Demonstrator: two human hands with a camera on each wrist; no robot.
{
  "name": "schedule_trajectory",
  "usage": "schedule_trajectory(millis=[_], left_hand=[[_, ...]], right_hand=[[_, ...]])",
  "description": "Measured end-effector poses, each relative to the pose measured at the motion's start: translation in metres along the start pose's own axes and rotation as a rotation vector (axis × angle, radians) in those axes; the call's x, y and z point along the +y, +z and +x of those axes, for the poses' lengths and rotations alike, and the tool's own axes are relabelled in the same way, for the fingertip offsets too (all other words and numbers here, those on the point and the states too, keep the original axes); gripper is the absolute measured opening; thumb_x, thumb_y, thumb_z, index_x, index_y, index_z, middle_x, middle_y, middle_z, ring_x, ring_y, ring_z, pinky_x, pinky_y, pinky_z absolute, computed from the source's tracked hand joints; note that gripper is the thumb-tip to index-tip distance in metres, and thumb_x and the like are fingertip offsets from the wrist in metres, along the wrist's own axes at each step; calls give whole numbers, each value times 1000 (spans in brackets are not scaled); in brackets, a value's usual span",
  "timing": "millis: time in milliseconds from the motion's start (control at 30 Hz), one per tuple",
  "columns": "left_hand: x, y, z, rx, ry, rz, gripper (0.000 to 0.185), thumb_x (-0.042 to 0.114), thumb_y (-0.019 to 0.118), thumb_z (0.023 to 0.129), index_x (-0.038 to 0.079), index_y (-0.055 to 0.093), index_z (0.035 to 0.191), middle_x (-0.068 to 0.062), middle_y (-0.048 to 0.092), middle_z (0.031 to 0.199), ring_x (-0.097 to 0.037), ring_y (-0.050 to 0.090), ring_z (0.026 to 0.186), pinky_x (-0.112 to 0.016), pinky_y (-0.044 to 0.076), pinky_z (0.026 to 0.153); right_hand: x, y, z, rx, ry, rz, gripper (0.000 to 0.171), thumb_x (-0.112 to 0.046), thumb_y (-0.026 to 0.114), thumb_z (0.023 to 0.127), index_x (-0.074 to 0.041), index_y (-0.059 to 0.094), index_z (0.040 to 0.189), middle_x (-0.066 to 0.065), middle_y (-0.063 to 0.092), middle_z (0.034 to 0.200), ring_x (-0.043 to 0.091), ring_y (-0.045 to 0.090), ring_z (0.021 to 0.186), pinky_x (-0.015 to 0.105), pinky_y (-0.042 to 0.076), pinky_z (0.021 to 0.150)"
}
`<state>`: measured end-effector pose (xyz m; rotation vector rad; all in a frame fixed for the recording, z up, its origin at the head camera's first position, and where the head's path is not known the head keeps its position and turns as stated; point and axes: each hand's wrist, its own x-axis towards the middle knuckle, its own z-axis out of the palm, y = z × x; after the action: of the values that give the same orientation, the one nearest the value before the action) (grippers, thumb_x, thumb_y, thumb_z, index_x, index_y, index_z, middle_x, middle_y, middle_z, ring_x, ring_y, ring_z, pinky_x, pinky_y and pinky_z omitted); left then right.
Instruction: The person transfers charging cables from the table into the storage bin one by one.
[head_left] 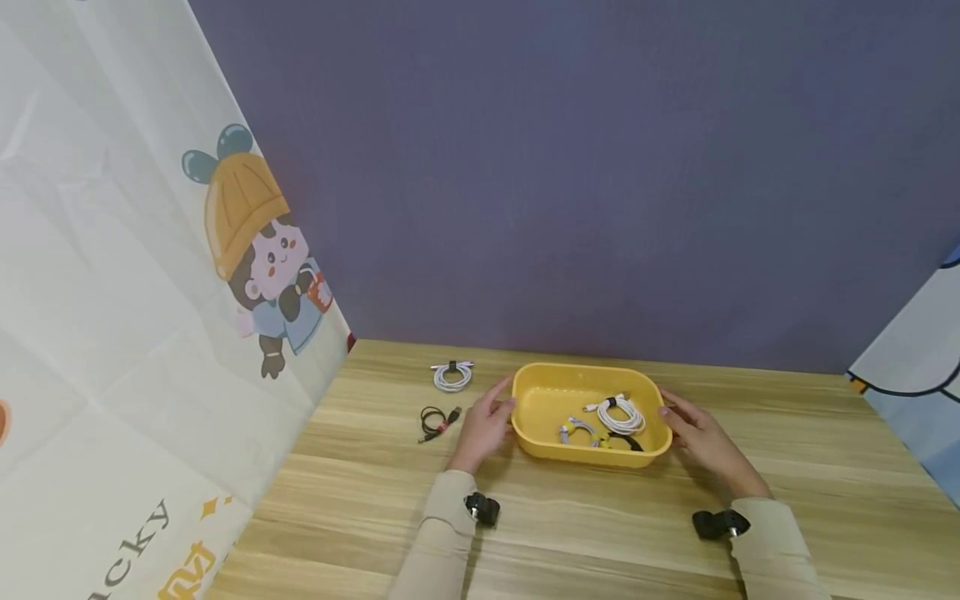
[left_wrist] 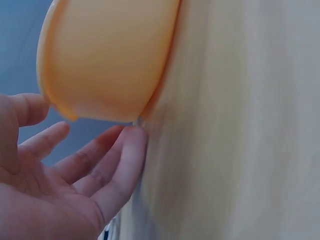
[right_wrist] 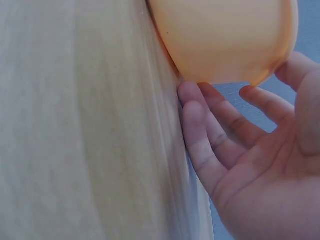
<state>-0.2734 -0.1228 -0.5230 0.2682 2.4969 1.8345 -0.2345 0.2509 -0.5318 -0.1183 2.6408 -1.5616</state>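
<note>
Yellow tray (head_left: 542,448) sits near the desk's (head_left: 600,533) back edge; our left hand (head_left: 486,423) and right hand (head_left: 697,433) flank it, fingers relaxed, touching its ends; we should press evenly, keeping it level

Wooden table (head_left: 600,533), purple wall (head_left: 570,167), cartoon-printed curtain (head_left: 112,292) at left.

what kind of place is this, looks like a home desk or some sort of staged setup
Probably a staged tabletop set rather than a lived-in room: a wooden table is boxed in by a plain purple backdrop and cartoon-printed sheets. On it sits only a yellow tray of coiled cables, one hand at each end.
</note>
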Motion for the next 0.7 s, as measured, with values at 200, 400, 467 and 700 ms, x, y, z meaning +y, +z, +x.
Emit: schedule_trajectory(millis=[200,400,467,700], left_hand=[[7,-18,1,89,64,59,36,18,53,104,11,63,139,-16,74,115,-33,73,94,-32,59,75],[12,-47,2,247,113,107,24,19,62,102,12,72,122,-16,75,106,-36,73,94,-37,60,77],[11,-57,1,307,110,135,20,19,65,100,14,74,117,-12,76,102,-33,73,91,-34,59,74],[-2,-85,-3,420,5,249,18,14,68,95,10,76,111,-10,75,95,-24,69,78,-30,56,62]], right_hand=[[1,-1,0,-1,-9,-9,66,-40,44,110,-8,22,164,33,55,138,4,66,95,27,60,75],[1,-1,1,-3,-8,-19,67,-41,43,110,-7,20,164,33,54,138,4,66,95,27,60,76],[0,-1,1,-6,-6,-11,67,-41,43,110,-8,20,164,34,54,138,3,66,95,26,60,76],[1,-1,0,-14,-14,34,67,-40,43,110,-5,20,163,35,53,138,1,68,93,26,60,77]])
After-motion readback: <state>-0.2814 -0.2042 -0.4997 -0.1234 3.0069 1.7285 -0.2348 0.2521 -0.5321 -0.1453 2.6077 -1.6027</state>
